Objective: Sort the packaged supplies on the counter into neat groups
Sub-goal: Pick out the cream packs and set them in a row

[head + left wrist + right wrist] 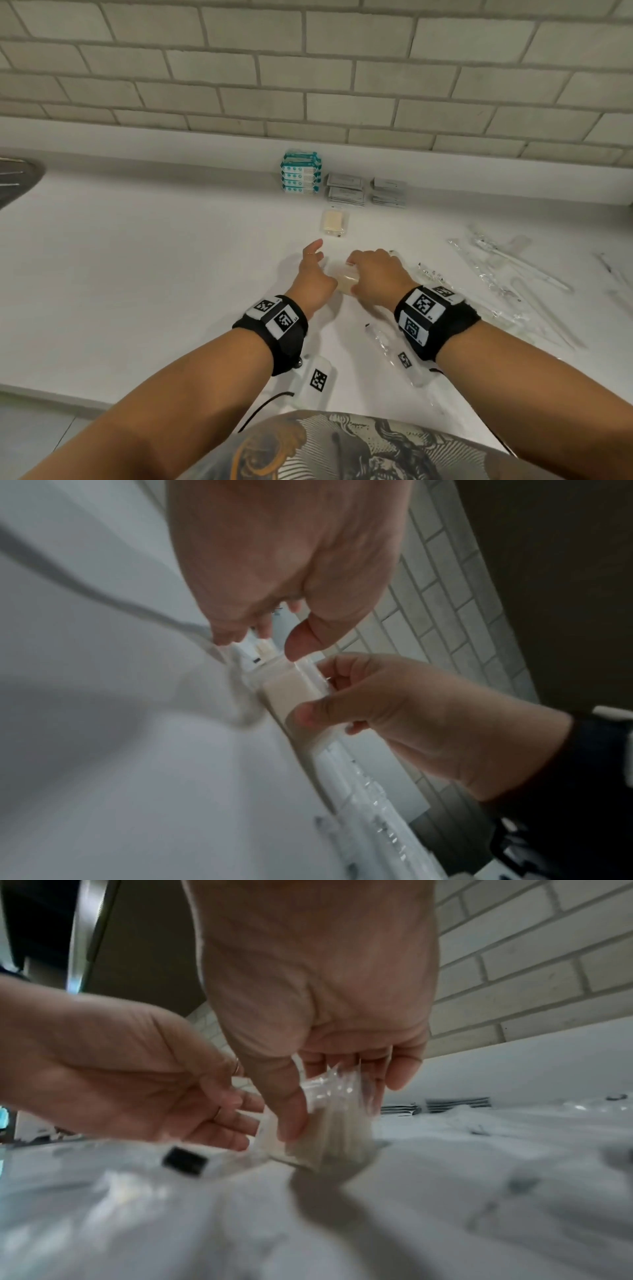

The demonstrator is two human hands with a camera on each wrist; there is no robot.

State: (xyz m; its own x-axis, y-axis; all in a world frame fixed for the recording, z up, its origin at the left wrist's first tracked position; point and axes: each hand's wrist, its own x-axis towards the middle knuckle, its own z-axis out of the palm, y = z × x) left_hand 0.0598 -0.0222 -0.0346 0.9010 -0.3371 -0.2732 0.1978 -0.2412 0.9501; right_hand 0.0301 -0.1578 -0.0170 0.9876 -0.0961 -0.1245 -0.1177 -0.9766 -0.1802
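A cream soap bar in clear wrap (343, 281) is held just above the white counter (137, 274) by my right hand (353, 276), thumb on one side and fingers on the other. The wrist views show the same grip on the soap bar (284, 693) (329, 1139) by the right hand (342, 696) (339, 1104). My left hand (317, 260) (222, 1118) is beside it with relaxed fingers. Its thumb (301, 639) is at the packet's far end. A second wrapped soap bar (334, 222) lies farther back.
At the back by the tiled wall stand a stack of teal packets (301, 173) and two stacks of grey sachets (346, 190) (388, 192). Several long clear-wrapped items (507, 270) are strewn at the right. One clear-wrapped item (380, 339) lies under my right wrist. A sink edge (17, 181) shows far left.
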